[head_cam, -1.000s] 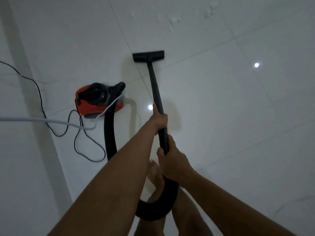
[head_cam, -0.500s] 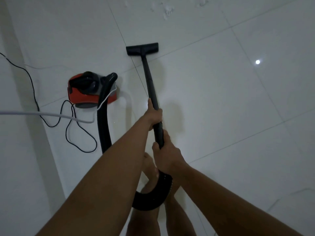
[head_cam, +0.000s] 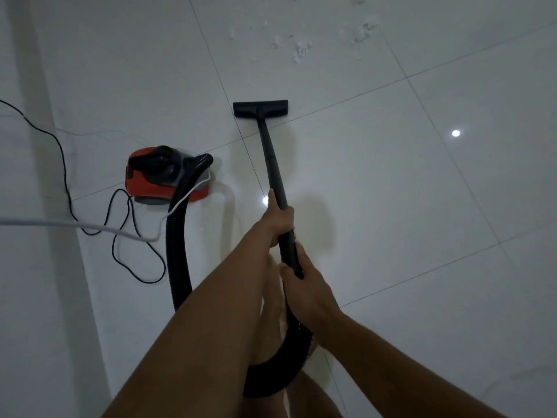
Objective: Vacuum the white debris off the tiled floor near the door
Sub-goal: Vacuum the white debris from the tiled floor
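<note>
A black vacuum wand (head_cam: 272,164) runs from my hands to its flat floor head (head_cam: 260,109), which lies on the white tiled floor (head_cam: 391,206). My left hand (head_cam: 278,218) grips the wand higher along the tube; my right hand (head_cam: 304,285) grips it lower, where the black ribbed hose (head_cam: 177,251) joins. White debris (head_cam: 301,48) lies scattered on the tiles beyond the head, with more debris (head_cam: 361,31) to the right. The head sits well short of it.
A red and black vacuum canister (head_cam: 159,179) stands on the floor to the left. Its thin black cord (head_cam: 64,164) loops beside it, and a white cable (head_cam: 75,225) crosses from the left edge. A white wall (head_cam: 36,267) runs along the left. My bare legs are below.
The view has tilted, so more debris shows at the top. The floor head sits lower in the frame, farther from the debris. Both hands keep their grip on the wand.
</note>
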Demonstrator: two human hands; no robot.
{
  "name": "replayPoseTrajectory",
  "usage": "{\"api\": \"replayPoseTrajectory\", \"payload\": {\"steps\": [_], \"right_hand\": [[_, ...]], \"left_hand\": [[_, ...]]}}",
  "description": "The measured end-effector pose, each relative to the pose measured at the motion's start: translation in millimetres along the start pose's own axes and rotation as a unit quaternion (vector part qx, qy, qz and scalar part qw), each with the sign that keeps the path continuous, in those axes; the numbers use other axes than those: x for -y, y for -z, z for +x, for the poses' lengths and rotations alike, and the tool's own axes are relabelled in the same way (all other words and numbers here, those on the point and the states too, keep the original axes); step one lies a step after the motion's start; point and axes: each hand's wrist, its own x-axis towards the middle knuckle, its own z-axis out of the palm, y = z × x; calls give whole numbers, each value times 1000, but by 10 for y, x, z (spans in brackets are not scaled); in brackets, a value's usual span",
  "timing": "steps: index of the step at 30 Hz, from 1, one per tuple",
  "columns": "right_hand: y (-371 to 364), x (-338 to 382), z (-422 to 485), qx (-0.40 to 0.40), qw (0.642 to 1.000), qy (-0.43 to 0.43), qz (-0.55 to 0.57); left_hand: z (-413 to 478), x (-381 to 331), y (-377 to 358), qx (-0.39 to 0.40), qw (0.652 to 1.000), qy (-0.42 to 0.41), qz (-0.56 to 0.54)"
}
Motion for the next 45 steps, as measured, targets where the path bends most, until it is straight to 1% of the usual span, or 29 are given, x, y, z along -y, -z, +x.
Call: {"api": "replayPoseTrajectory", "payload": {"steps": [2, 5, 6, 9, 15, 20, 30, 36, 45], "right_hand": [[12, 30, 25, -9, 999, -4, 37], [14, 70, 24, -4, 994, -22, 111], [8, 87, 23, -1, 992, -31, 119], [-35, 120, 42, -3, 994, -43, 99], [-106, 185, 98, -3, 999, -36, 39], [-83, 237, 169, -1, 999, -39, 30], [-116, 366, 332, -1, 999, -44, 4], [-73, 497, 566, 0, 999, -44, 9], [-51, 733, 1076, 10, 999, -36, -18]], "left_hand": [[29, -42, 4, 4, 1000, -2, -19], [31, -78, 8, 10, 999, 5, -40], [25, -83, 11, 11, 999, 8, -44], [0, -88, 46, 11, 999, 7, -40], [46, -135, 95, 6, 1000, 14, 2], [98, -203, 111, 4, 1000, 20, 24], [227, -334, 196, 8, 999, 17, 29], [416, -507, 271, 2, 1000, 13, 22], [854, -832, 406, -9, 1000, 4, 17]]}}
